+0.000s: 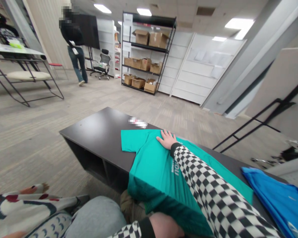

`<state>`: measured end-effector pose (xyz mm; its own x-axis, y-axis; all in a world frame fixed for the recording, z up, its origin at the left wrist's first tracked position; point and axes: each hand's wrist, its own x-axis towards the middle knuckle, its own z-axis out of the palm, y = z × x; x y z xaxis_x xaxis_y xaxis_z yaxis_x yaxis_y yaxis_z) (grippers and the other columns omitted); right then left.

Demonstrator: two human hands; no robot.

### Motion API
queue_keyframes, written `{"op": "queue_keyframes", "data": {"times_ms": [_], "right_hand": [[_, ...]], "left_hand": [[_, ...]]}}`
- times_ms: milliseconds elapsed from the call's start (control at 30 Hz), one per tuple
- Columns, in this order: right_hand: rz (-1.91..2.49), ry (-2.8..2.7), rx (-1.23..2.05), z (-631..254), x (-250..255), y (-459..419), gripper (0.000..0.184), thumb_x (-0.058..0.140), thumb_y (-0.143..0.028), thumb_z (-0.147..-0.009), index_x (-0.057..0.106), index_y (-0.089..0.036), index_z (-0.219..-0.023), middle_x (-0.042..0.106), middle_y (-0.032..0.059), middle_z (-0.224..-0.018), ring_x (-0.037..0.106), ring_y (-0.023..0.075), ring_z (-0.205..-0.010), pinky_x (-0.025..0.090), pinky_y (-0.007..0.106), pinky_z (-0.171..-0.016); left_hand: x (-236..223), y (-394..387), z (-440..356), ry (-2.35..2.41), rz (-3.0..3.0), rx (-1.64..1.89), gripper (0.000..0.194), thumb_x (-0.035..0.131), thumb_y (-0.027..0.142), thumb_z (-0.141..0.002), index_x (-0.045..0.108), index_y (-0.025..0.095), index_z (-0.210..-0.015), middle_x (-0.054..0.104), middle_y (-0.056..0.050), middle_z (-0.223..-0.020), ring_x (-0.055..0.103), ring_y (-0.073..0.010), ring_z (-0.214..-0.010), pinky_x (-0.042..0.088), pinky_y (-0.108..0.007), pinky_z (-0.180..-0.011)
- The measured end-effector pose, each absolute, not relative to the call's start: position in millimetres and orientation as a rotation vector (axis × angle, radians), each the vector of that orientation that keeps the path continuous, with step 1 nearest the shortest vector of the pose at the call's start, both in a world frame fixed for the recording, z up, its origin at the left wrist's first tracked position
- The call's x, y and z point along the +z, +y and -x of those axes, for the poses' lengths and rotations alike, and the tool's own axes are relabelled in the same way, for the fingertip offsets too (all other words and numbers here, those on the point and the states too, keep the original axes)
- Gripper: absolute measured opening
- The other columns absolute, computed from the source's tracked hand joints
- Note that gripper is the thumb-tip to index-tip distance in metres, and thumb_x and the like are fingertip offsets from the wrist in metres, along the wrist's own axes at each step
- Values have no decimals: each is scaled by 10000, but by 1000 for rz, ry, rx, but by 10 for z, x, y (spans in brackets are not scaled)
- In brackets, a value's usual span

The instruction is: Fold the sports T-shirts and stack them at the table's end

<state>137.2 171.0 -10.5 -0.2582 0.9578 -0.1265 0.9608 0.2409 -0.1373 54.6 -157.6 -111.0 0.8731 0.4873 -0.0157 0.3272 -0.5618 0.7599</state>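
A teal T-shirt (154, 162) with white printing lies spread over a dark low table (96, 132), one short sleeve pointing left. Its near part hangs down over the table's front edge. My right hand (167, 140) rests flat on the shirt near the table's far edge, fingers spread and holding nothing. At the bottom of the view, my left hand (166, 225) is beside the hanging fabric. Its fingers are out of sight, so what it touches or holds does not show. Both arms wear black-and-white checked sleeves.
A blue folded cloth (280, 198) lies at the table's right end. A small blurred white item (138, 122) sits by the far edge. Behind stand a shelf rack (146, 46) with cardboard boxes, an office chair (104, 62) and a person (74, 43). A patterned cloth (27, 208) is at lower left.
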Motion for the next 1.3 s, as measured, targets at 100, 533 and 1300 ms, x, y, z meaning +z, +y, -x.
{"op": "queue_keyframes", "data": {"times_ms": [100, 533, 1300], "right_hand": [[-1928, 2511, -316, -1439, 48, 1670, 938, 186, -812, -1124, 225, -230, -1858, 139, 103, -1934, 115, 394, -1783, 67, 687, -1412], [-2195, 2184, -260, -2955, 47, 979, 1011, 293, -856, -1089, 255, -183, -1843, 197, 185, -1913, 208, 422, -1759, 192, 715, -1379], [-2263, 2161, -319, -3234, 42, 1182, 887, 290, -747, -1143, 200, -239, -1865, 158, 130, -1925, 168, 346, -1783, 186, 629, -1412]], "left_hand": [[-1097, -1582, -505, 733, -2217, 51, 244, 749, 553, -912, 880, 364, -996, 820, -69, -815, 808, -307, -748, 629, -419, -704], [-891, -1697, -377, 968, -2244, -104, 477, 752, 563, -828, 876, 227, -1142, 843, -213, -1063, 829, -463, -998, 676, -582, -826], [-918, -1644, -254, 996, -2144, -275, 496, 693, 508, -894, 862, 226, -1265, 851, -199, -1228, 820, -449, -1145, 674, -552, -961]]}}
